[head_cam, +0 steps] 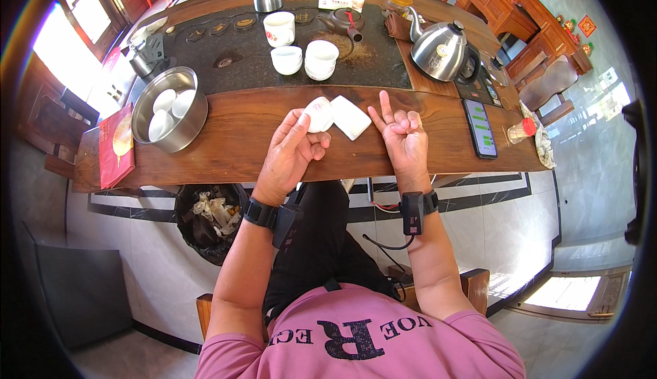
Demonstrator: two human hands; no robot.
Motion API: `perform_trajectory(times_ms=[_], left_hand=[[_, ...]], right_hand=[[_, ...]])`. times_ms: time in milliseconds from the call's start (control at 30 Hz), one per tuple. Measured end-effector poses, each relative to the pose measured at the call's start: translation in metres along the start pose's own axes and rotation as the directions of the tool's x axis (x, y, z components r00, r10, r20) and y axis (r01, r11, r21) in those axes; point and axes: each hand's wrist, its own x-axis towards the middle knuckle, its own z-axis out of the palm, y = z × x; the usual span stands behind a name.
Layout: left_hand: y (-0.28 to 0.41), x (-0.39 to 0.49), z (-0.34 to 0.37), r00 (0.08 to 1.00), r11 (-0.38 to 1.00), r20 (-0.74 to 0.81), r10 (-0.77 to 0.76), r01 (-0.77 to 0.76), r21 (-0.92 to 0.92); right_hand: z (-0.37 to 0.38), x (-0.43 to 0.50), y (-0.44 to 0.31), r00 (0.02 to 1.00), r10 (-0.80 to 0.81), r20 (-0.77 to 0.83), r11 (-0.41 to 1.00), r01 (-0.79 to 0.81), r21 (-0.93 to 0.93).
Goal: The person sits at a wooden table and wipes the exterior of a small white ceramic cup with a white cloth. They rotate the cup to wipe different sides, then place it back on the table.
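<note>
My left hand (293,149) grips a small white cup (319,114) with a reddish print on its side, thumb on the near side. Right beside the cup is a white square pad (352,118); whether it touches the cup or rests on the wood, I cannot tell. My right hand (405,140) is turned palm up over the table's front edge. Two of its fingers stretch out near the pad's right corner, the others curl in, and nothing shows in the hand. Beyond lie stacked white cups (322,60), another white cup stack (286,60) and a floral mug (279,29).
A steel pot (191,128) at left holds several white cups. The dark stone tray (205,73) bears a clay teapot (341,21). To the right are a steel kettle (440,53), a phone (480,128) and a toothpick jar (521,131). A trash bin (192,240) stands below.
</note>
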Motion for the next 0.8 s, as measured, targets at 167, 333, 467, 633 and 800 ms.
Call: perform_trajectory(times_ms=[167,333,467,633,800], left_hand=[[0.0,0.0,0.0,1.0,1.0,0.003,-0.002,0.003,-0.012],[0.0,0.0,0.0,1.0,0.999,0.004,-0.003,0.003,-0.033],[0.0,0.0,-0.004,1.0,0.999,0.002,-0.022,0.022,-0.024],[-0.002,0.001,-0.007,1.0,1.0,-0.004,-0.026,0.026,-0.012],[-0.002,0.0,-0.006,1.0,0.999,-0.009,-0.006,0.005,-0.048]], right_hand=[[-0.008,0.003,0.0,0.997,0.034,0.068,0.992,-0.042,0.118],[-0.007,0.001,0.002,0.993,-0.024,0.115,1.0,0.022,0.018],[0.008,-0.004,0.015,0.966,-0.198,0.168,0.761,0.259,-0.594],[0.028,-0.01,0.041,0.769,-0.093,0.633,-0.334,0.574,-0.747],[0.027,-0.008,0.05,0.795,0.053,0.604,-0.553,0.527,-0.645]])
